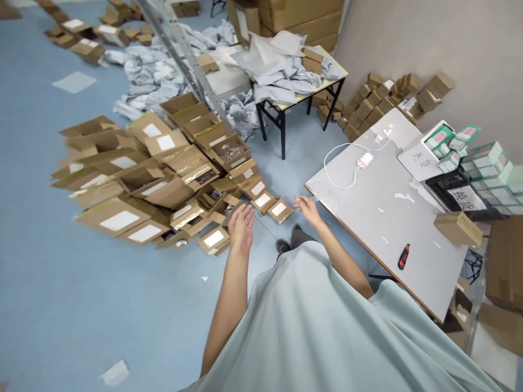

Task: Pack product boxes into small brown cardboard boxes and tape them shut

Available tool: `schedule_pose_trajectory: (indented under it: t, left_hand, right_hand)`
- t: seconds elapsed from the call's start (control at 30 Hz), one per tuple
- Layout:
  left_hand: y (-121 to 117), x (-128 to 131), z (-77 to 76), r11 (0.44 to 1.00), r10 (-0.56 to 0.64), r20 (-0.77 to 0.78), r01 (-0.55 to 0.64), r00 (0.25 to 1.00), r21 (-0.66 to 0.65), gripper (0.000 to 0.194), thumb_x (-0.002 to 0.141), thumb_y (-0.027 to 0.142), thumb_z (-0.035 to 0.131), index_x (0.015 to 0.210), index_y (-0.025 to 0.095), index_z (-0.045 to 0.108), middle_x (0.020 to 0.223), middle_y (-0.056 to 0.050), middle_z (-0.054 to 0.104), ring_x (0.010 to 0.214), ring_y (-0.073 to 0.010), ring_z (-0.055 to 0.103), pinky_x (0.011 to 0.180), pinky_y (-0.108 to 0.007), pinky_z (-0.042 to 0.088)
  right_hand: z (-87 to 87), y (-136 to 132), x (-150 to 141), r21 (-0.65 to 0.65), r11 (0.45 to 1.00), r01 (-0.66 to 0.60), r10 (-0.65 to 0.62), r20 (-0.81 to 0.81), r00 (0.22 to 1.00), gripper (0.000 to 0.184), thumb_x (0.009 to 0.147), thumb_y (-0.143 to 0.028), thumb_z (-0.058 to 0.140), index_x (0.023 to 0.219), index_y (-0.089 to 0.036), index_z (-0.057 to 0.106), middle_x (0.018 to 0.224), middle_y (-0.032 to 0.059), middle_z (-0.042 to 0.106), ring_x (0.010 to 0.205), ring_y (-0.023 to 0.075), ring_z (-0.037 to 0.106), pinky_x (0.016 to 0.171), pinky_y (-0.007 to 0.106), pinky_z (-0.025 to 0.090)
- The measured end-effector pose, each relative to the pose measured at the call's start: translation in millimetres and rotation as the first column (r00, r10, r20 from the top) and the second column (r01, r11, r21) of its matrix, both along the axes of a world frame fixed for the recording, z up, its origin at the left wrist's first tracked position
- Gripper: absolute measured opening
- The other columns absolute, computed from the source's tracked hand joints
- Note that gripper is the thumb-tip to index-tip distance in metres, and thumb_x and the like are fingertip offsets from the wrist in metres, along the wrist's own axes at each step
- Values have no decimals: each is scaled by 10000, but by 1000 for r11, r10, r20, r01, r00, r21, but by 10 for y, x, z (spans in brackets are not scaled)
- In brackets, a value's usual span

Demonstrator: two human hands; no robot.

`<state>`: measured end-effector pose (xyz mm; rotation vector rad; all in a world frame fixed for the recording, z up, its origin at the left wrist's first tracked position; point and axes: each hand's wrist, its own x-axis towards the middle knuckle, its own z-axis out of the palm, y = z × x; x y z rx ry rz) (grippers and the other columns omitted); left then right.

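Note:
My left hand (242,222) is stretched out in front of me, palm turned inward, fingers apart, holding nothing. It hovers above the near edge of a heap of open cardboard boxes (163,174) on the blue floor. My right hand (307,208) is also empty with loosely spread fingers, just left of the corner of the grey table (368,218). Small flat boxes with white labels (280,209) lie on the floor between the two hands. My light green shirt fills the bottom of the view.
On the grey table lie a red-and-black utility knife (404,256), a white cable (339,163), a small cardboard box (457,227) and green-and-white packets (482,163). A black-legged table (294,98) piled with grey bags stands behind. More small boxes (379,103) line the wall.

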<state>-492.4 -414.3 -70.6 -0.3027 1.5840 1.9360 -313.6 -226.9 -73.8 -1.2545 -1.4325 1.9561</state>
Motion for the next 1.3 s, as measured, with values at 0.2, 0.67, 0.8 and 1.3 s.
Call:
schedule_pose_trajectory:
  t: [0.2, 0.67, 0.8, 1.3]
  left_hand:
    - [722, 645, 162, 939, -345, -41, 345, 938, 3, 209, 1028, 177, 708, 1208, 243, 790, 1402, -145, 851, 1415, -265, 794, 1332, -474, 545]
    - [2417, 4207, 14, 280, -957, -82, 960, 277, -26, 148, 1020, 323, 824, 997, 269, 688, 1346, -125, 875, 1426, -274, 798, 1331, -470, 540]
    - [2297, 5219, 29, -34, -997, -61, 998, -36, -45, 179, 1023, 365, 840, 974, 260, 703, 1329, -149, 878, 1416, -293, 801, 1332, -485, 533]
    - [548, 6902, -9, -887, -454, -3, 452, -891, 91, 243, 844, 329, 890, 902, 275, 659, 1204, -78, 846, 1317, -269, 800, 1318, -459, 529]
  right_hand:
    - [47, 188, 739, 6, 973, 232, -231, -73, 970, 240, 979, -468, 871, 1121, -280, 825, 1103, 45, 864, 1084, 272, 823, 1124, 454, 638]
    - [-116, -51, 4277, 64, 477, 877, -848, -229, 478, 306, 927, -480, 901, 1157, -283, 856, 1109, 53, 868, 1166, 274, 823, 1194, 465, 617]
    - [-124, -535, 5102, 26, 225, 974, -954, -199, 226, 339, 892, -479, 926, 1161, -283, 859, 1198, 81, 878, 1171, 298, 831, 1172, 480, 640]
    - [158, -3679, 4703, 52, -801, 596, -595, 40, -803, 495, 813, -593, 963, 1187, -285, 860, 1276, 115, 888, 1223, 337, 813, 1160, 513, 627]
